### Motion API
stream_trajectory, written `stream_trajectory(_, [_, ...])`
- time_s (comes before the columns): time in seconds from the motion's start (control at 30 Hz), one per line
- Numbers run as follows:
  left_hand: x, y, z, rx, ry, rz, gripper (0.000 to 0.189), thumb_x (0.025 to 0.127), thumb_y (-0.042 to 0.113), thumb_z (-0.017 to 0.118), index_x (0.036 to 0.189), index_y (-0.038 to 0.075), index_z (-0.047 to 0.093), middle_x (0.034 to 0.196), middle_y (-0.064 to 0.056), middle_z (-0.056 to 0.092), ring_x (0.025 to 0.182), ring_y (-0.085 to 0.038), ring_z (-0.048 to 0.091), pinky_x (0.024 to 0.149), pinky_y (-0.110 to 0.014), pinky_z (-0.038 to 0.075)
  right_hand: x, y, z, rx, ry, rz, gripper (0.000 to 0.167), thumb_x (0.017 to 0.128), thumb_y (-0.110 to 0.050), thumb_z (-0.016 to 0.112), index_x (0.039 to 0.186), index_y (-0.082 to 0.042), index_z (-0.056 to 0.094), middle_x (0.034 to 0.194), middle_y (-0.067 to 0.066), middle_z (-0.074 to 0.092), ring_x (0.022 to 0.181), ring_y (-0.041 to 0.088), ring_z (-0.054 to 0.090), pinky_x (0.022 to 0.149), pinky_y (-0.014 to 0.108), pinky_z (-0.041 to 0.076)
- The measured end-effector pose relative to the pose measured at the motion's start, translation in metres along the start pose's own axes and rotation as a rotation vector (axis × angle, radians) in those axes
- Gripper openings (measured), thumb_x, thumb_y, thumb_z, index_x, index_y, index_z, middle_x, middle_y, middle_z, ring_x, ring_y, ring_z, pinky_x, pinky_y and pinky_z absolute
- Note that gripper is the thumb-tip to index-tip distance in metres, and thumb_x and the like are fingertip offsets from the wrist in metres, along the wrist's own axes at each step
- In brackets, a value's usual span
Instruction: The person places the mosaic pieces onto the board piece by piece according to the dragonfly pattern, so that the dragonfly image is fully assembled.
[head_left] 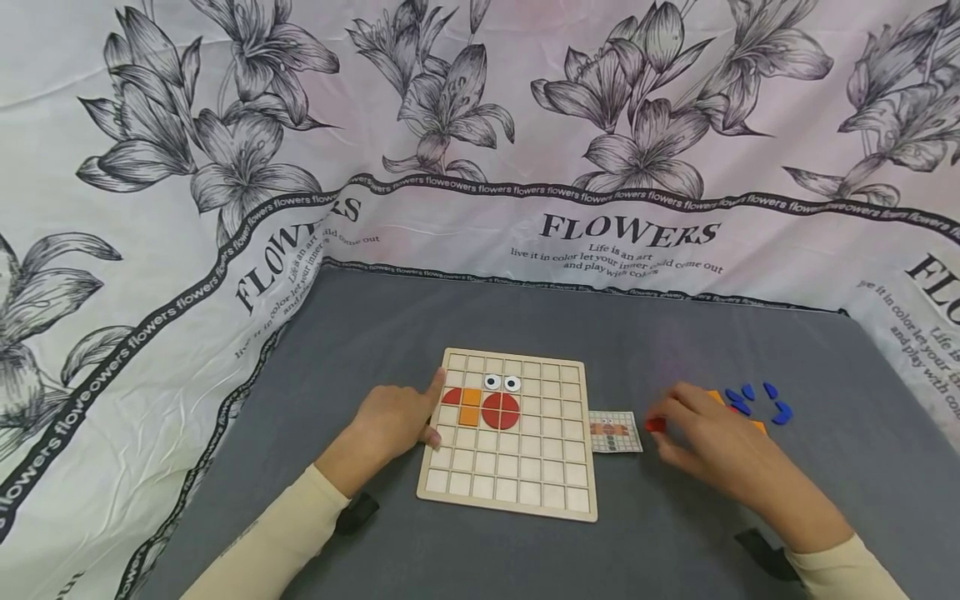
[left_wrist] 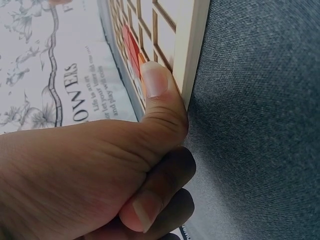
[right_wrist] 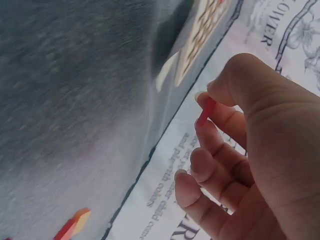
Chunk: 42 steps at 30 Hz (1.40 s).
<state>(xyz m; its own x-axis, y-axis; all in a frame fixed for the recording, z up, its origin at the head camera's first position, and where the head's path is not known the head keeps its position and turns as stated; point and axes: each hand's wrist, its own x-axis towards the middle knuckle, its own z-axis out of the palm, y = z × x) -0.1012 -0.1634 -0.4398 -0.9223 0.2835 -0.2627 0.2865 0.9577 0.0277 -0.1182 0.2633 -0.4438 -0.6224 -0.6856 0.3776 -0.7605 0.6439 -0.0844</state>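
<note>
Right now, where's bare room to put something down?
The gray tabletop is bare between the wooden grid board and flowered cloth, and on the near side of the picture card. It's crowded beside the right hand, where blue pieces cluster.

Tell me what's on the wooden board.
Two eye pieces, red pieces and orange pieces lie on the wooden board. The left hand hides part of its left edge.

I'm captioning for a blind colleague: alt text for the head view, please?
A person's right hand pinches a small red piece near a picture card; the left hand touches a wooden grid board bearing red pieces, orange pieces and eye pieces.
</note>
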Motion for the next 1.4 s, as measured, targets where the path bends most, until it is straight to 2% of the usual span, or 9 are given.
stream_trajectory(0.37, [-0.001,0.000,0.000,-0.001,0.005,0.006,0.103,0.082,0.049,0.080,0.165,0.007,0.036,0.056,0.000,0.052,0.056,-0.016,0.049,0.061,-0.039,0.049,0.033,-0.017,0.005,0.027,-0.049,-0.058,0.033,0.080,-0.012,0.088,0.110,-0.016,0.075,0.104,-0.005,0.061,0.080,0.006,0.054,0.064,0.025,0.050])
stream_trajectory(0.6, [-0.002,0.000,0.000,-0.012,0.017,0.009,0.102,0.083,0.049,0.081,0.165,0.006,0.037,0.055,-0.001,0.051,0.055,-0.016,0.048,0.059,-0.038,0.047,0.061,-0.028,0.015,0.059,-0.029,-0.149,0.037,0.080,-0.012,0.090,0.114,-0.013,0.073,0.106,-0.003,0.062,0.080,0.007,0.057,0.063,0.025,0.052])
stream_trajectory(0.7, [-0.001,0.001,0.001,-0.018,0.014,0.009,0.102,0.083,0.049,0.080,0.165,0.007,0.037,0.055,0.000,0.051,0.054,-0.016,0.047,0.059,-0.038,0.046,0.071,-0.034,0.020,0.064,-0.015,-0.176,0.032,0.084,-0.014,0.087,0.112,-0.012,0.073,0.107,-0.002,0.063,0.082,0.008,0.060,0.065,0.027,0.054])
stream_trajectory(0.87, [0.000,-0.001,0.001,-0.012,0.010,0.005,0.102,0.083,0.049,0.080,0.165,0.007,0.036,0.055,-0.001,0.051,0.055,-0.016,0.049,0.059,-0.038,0.047,0.087,-0.045,0.029,0.086,-0.039,-0.178,0.028,0.089,-0.018,0.086,0.112,-0.014,0.072,0.110,-0.003,0.063,0.087,0.009,0.063,0.069,0.029,0.055])
stream_trajectory(1.2, [0.000,-0.002,0.001,-0.005,0.013,0.015,0.101,0.084,0.050,0.079,0.165,0.008,0.037,0.053,-0.001,0.050,0.052,-0.017,0.047,0.059,-0.038,0.048,0.118,-0.071,0.044,0.107,-0.063,-0.208,0.028,0.090,-0.020,0.086,0.115,-0.015,0.074,0.110,-0.004,0.064,0.089,0.008,0.063,0.070,0.027,0.057])
stream_trajectory(1.4, [0.000,-0.003,0.000,-0.006,0.002,0.008,0.101,0.084,0.051,0.078,0.166,0.008,0.036,0.055,-0.001,0.051,0.055,-0.018,0.051,0.061,-0.040,0.051,0.133,-0.089,0.055,0.134,-0.074,-0.238,0.030,0.089,-0.022,0.088,0.115,-0.015,0.074,0.110,-0.004,0.066,0.097,0.009,0.066,0.079,0.027,0.058])
